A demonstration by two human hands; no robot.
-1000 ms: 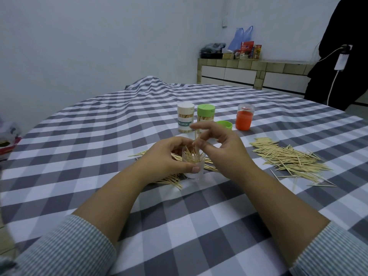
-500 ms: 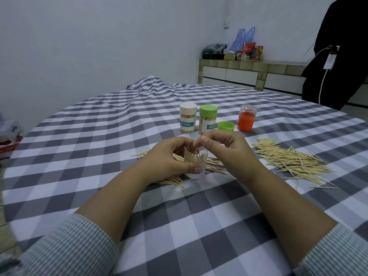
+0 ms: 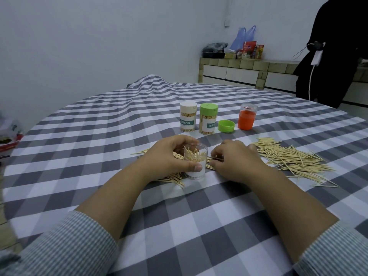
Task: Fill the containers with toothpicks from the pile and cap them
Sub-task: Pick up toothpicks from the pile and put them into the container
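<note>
Two containers (image 3: 188, 118) stand capped; left hand (image 3: 169, 156) grips a part-filled clear container (image 3: 195, 166); right hand (image 3: 236, 159), fingers curled, apparently pinches toothpicks (image 3: 288, 158).

a soft matt checked cloth (image 3: 99, 136) covers the bench, strewn with pale bare-wood toothpicks (image 3: 294, 158), around a clear glossy plastic container (image 3: 196, 166) with a white paper label, and, at twelve o'clock, a smooth green plastic cap (image 3: 226, 126).

Four containers (image 3: 195, 164), two toothpick piles (image 3: 292, 158).
</note>
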